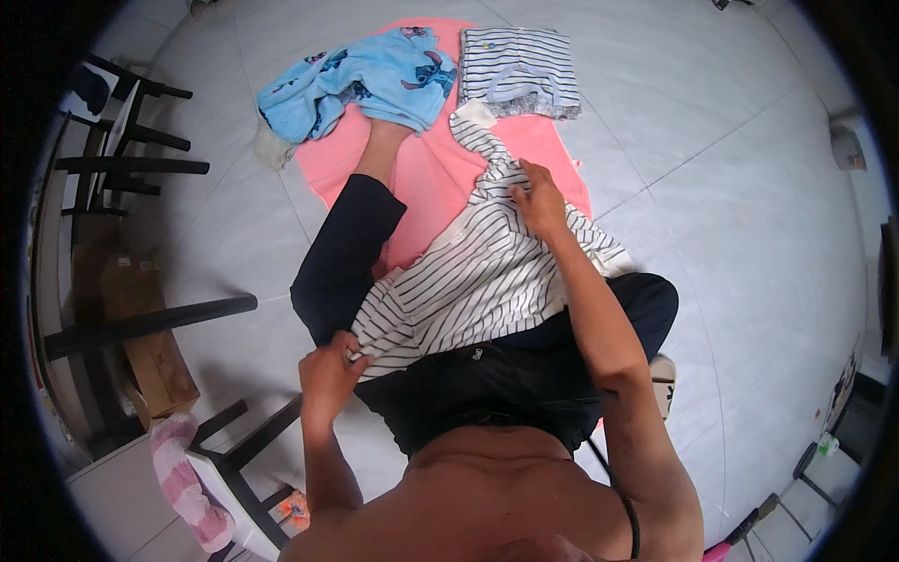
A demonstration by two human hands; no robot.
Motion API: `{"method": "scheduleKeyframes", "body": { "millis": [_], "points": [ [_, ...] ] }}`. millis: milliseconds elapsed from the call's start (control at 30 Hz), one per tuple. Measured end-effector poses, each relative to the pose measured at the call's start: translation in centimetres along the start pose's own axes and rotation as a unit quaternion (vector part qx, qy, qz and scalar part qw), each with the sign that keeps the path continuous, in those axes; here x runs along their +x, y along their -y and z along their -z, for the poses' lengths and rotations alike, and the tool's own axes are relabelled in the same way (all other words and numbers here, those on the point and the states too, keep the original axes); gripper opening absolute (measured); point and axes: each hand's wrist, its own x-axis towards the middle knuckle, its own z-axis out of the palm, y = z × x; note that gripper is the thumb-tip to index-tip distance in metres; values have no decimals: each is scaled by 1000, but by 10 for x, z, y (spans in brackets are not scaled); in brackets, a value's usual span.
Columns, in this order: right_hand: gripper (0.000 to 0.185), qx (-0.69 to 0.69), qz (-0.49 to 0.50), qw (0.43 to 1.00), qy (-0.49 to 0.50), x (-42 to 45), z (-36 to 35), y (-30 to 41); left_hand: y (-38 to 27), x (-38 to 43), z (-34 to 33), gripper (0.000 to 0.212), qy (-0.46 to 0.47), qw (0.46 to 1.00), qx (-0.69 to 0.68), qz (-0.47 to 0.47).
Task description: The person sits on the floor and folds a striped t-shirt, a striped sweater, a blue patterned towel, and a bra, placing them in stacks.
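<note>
A white long-sleeved shirt with dark stripes (477,274) lies spread and wrinkled over my lap and the pink cloth (421,183). At the near left, my left hand (331,376) pinches the shirt's edge between thumb and fingers. My right hand (541,200) is farther out, its fingers on bunched striped fabric near the upper sleeve. That sleeve runs away from me across the pink cloth, its pale cuff (475,112) touching a folded stack. Beyond my right forearm, another part of the shirt reaches toward my knee.
Folded striped clothing (520,70) is stacked at the far end. A light-blue fleece garment with cartoon figures (358,84) covers my outstretched foot. Dark chair legs (154,319) jut in from the left, near a cardboard box (161,372). A slipper (662,386) sits by my right knee.
</note>
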Motion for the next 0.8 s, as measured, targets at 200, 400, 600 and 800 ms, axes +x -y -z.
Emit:
{"method": "scheduleKeyframes", "body": {
  "millis": [200, 400, 600, 800],
  "points": [
    [46, -31, -86, 994, 60, 29, -35, -39, 10, -2, -9, 32, -27, 999, -24, 11],
    [17, 426, -90, 899, -49, 30, 65, -22, 15, 24, 19, 16, -150, 988, -2, -48],
    [6, 544, 16, 791, -279, -28, 261, -22, -1, 67, 59, 14, -317, 926, -190, -81],
    [10, 570, 5, 744, -348, -102, 330, -106, 10, 104, 51, 8, -374, 833, -387, -127]
  ]
}}
